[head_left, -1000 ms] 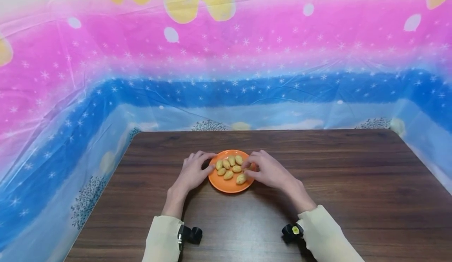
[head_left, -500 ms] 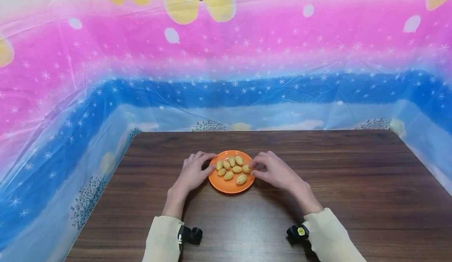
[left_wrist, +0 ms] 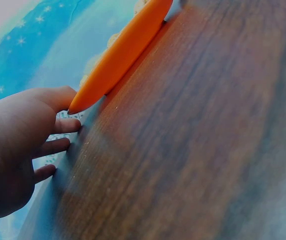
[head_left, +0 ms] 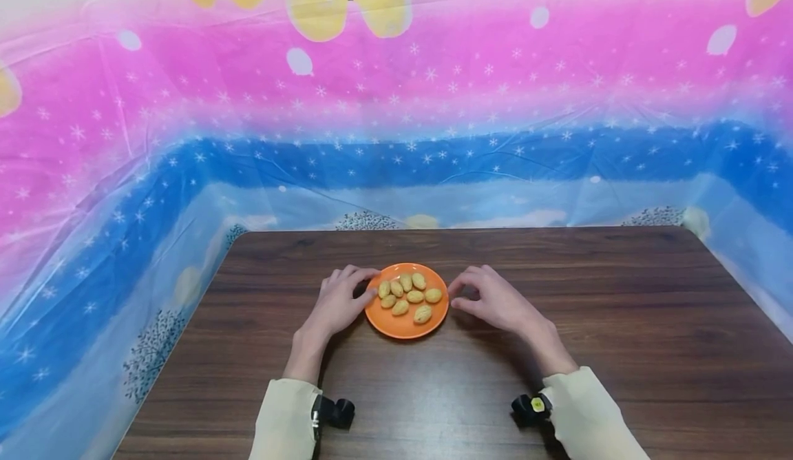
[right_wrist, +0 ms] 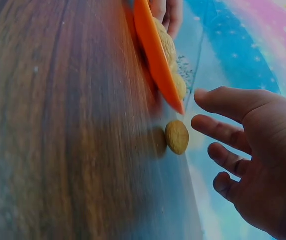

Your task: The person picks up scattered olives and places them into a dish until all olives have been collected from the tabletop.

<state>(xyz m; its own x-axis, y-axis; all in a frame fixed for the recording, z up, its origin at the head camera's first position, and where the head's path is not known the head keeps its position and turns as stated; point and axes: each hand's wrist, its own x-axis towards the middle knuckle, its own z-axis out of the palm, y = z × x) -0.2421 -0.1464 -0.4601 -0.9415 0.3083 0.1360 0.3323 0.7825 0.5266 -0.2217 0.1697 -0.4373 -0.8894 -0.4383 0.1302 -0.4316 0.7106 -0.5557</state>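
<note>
Several tan, ridged nuts in their shells (head_left: 423, 314) lie spread over an orange plate (head_left: 405, 332) on the wooden table. My left hand (head_left: 339, 303) holds the plate's left rim between thumb and index finger. In the left wrist view the other fingers of the left hand (left_wrist: 13, 150) reach down below the rim. My right hand (head_left: 492, 298) is just off the plate's right rim, fingers bent and apart, holding nothing. In the right wrist view, one loose nut (right_wrist: 176, 137) lies on the table beside the plate, close to the right fingertips; the head view hides it.
The dark wood table (head_left: 619, 322) stretches out on both sides of the plate. Behind it hangs a pink and blue printed cloth (head_left: 495, 150). A small black camera is strapped to each wrist, such as the right wrist camera (head_left: 529, 408).
My right hand has let go of a nut at the plate's right side and drawn back to the right, past the rim. The left hand and plate stay in place.
</note>
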